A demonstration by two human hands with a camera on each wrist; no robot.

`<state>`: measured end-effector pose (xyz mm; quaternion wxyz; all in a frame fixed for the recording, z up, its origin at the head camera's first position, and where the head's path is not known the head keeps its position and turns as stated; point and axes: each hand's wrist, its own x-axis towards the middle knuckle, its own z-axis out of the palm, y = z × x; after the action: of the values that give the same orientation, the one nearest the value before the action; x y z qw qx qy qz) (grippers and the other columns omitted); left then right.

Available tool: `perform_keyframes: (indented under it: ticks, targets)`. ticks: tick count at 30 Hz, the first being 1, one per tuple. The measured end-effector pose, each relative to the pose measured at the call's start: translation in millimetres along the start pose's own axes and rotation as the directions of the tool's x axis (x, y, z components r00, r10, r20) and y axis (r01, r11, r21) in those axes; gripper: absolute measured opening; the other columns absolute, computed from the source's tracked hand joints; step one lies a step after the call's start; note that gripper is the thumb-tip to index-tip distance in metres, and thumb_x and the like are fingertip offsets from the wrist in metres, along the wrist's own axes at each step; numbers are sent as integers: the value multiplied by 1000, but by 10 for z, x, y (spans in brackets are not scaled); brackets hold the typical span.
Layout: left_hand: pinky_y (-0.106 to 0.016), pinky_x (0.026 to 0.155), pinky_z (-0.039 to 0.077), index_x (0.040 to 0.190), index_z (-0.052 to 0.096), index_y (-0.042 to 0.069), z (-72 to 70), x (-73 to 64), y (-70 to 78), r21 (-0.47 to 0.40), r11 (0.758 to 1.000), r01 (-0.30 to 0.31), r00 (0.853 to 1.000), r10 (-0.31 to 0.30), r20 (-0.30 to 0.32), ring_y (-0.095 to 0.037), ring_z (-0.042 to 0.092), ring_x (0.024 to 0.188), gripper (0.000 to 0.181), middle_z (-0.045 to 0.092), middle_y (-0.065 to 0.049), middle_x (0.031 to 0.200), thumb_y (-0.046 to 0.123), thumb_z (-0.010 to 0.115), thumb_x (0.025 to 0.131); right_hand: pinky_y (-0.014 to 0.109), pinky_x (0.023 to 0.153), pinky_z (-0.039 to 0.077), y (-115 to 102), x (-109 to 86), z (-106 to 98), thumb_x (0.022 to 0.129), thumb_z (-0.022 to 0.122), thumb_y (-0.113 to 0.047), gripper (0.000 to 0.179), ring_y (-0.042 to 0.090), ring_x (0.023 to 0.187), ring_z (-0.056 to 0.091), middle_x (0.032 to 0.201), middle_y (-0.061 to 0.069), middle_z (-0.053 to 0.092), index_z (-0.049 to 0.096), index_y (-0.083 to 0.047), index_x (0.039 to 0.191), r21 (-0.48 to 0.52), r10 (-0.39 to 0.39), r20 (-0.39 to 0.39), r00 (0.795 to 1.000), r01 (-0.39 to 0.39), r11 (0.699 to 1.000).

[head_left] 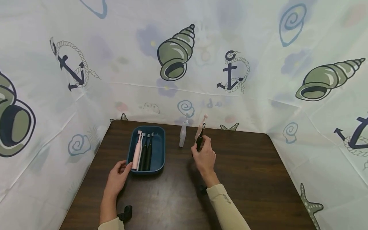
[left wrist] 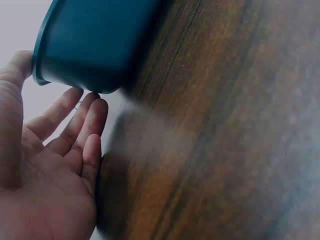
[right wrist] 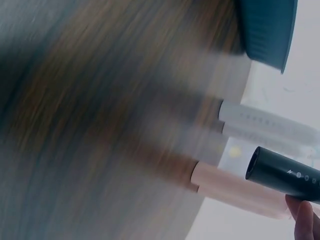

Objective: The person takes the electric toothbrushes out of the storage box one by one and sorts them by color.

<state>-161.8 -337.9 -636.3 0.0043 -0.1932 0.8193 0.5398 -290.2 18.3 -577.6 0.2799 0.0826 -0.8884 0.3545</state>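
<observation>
My right hand [head_left: 204, 156] pinches a black electric toothbrush [head_left: 199, 140], its brush head pointing up; in the right wrist view the handle's [right wrist: 285, 173] flat base and small printed icons show. Just behind it stand pink electric toothbrushes [right wrist: 235, 190], partly hidden in the head view. White electric toothbrushes [head_left: 183, 134] stand upright to their left. My left hand [head_left: 117, 179] holds the near left corner of a blue tray [head_left: 158, 159], thumb at the rim and fingers against the outer wall. Inside the tray, a pink toothbrush [head_left: 137, 155], a white one and black ones [head_left: 149, 155] lie side by side.
All of this is on a dark wood-grain table [head_left: 247, 179] with rounded corners. A white cloth [head_left: 129, 57] printed with shells and anchors hangs behind the table and along both sides. The tray's right part shows bare floor.
</observation>
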Motion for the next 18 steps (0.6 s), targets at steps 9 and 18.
perform_keyframes:
  ticks: [9, 18]
  targets:
    - [-50, 107, 49, 159, 44, 4, 6, 1, -9, -11, 1000, 7, 1000, -7, -6, -36, 56, 131, 84, 55, -24, 150, 69, 53, 105, 51, 58, 57, 233, 103, -51, 98, 74, -19, 46, 26, 67, 75, 118, 11, 76, 53, -10, 138, -22, 34, -25, 999, -34, 999]
    - [-37, 99, 49, 159, 45, 5, 2, 2, -15, -4, 1000, 8, 1000, -8, -10, -34, 57, 130, 82, 56, -23, 149, 67, 53, 106, 52, 62, 59, 425, 270, -95, 100, 71, -19, 47, 28, 73, 77, 122, 13, 73, 51, -10, 141, -17, 78, -17, 997, -78, 997]
